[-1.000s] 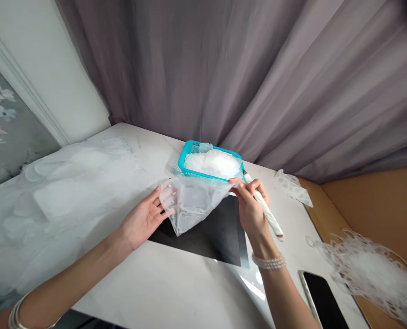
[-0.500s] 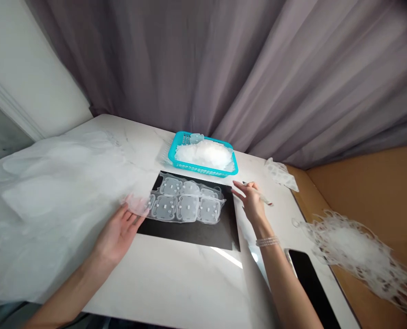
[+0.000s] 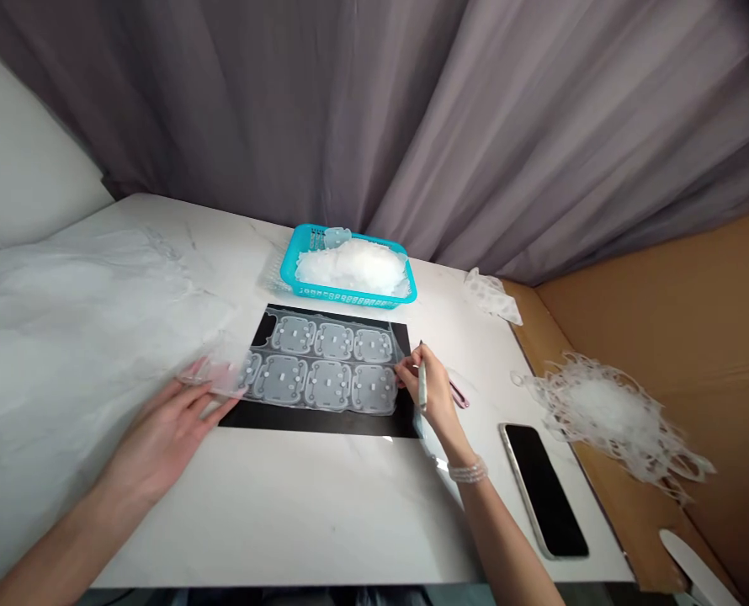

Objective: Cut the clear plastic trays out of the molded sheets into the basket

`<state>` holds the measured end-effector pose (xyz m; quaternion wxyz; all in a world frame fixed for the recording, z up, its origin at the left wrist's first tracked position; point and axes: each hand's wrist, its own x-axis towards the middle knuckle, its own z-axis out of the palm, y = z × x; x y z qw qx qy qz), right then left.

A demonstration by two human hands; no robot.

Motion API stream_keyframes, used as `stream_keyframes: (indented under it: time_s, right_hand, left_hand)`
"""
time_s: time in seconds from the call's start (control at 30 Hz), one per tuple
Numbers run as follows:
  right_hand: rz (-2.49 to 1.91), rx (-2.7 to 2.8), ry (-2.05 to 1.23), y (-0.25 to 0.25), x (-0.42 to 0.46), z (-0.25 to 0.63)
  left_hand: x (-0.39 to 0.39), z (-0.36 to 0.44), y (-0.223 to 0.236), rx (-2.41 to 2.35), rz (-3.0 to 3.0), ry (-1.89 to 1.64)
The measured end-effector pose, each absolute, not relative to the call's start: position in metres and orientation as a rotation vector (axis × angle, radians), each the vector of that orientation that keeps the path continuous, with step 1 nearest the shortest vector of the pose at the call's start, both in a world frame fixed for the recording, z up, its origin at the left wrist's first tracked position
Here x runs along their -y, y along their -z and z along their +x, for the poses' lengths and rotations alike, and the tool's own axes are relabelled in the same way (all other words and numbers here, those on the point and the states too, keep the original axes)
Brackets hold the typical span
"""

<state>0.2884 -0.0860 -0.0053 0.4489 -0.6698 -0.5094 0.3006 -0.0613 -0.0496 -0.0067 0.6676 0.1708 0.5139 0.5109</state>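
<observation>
A clear plastic sheet of moulded rounded-square pieces (image 3: 328,383) lies over a black mat (image 3: 324,421), its pieces in two rows. My left hand (image 3: 172,425) holds the sheet's left end, which sticks out past the mat; some fingers show pink through the plastic. My right hand (image 3: 434,383) is closed at the sheet's right edge, fingertips pinched there. A slim, pale pen-like tool (image 3: 422,387) is tucked in that same hand, its dark tip pointing away from me. On the table beside the right hand lies a pink-handled tool (image 3: 459,394), partly hidden.
Behind the mat stands a turquoise basket (image 3: 349,296) heaped with translucent pieces. A large pile of filmy plastic (image 3: 65,337) covers the table's left. At the right are a phone (image 3: 544,488), a tangle of plastic offcuts (image 3: 614,412) and a scrap sheet (image 3: 493,296); cardboard (image 3: 665,295) borders the table.
My right hand has come in to the sheet's right edge and closed there, turning the pen-like tool upright. The sheet now lies flatter across the mat. The view has shifted slightly.
</observation>
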Motion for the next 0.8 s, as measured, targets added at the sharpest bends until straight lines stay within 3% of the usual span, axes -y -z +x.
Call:
stream_keyframes:
  time_s: [0.23, 0.4, 0.53, 0.8]
  right_hand:
    - [-1.794, 1.089, -0.614, -0.005, 0.099, 0.329]
    - [-1.711, 0.91, -0.563, -0.012, 0.096, 0.315]
    - [-1.696, 1.007, -0.664, -0.012, 0.085, 0.278]
    - [-1.795, 1.172, -0.619, 0.003, 0.067, 0.25]
  left_hand:
    - [0.07, -0.045, -0.018, -1.402, 1.005, -1.337]
    - [0.031, 0.002, -0.04, -0.895, 1.773, -0.645]
    - [-0.022, 0.054, -0.015, -0.59, 2.329, -0.387]
    - [-0.047, 0.068, 0.03, -0.574, 2.556, -0.394]
